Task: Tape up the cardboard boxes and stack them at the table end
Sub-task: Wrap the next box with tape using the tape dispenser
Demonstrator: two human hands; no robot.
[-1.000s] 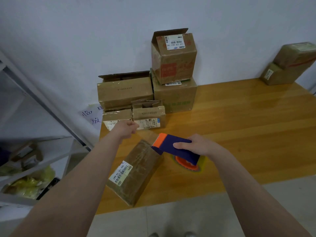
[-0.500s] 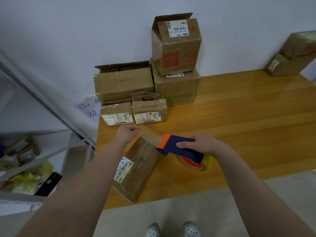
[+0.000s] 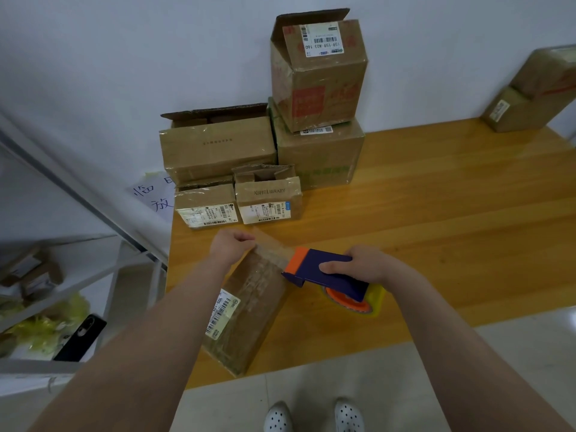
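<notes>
Wooden tabletop (image 3: 436, 213) carries a box (image 3: 249, 307); the left hand (image 3: 230, 247) pinches the tape end (image 3: 274, 244), the right hand (image 3: 367, 266) grips the dispenser (image 3: 324, 271). Uneven pull could wrinkle or skew it.

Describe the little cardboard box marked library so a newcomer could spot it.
On the wooden table, brown cardboard boxes cluster against the white wall. Of the two small front ones, it is the right-hand, open-topped box, the only one printed LIBRARY.

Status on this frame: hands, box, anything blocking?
Left hand pinches tape; right hand grips tape dispenser. Tape stretched over box at near table edge. Open boxes behind, apart from it.
</notes>
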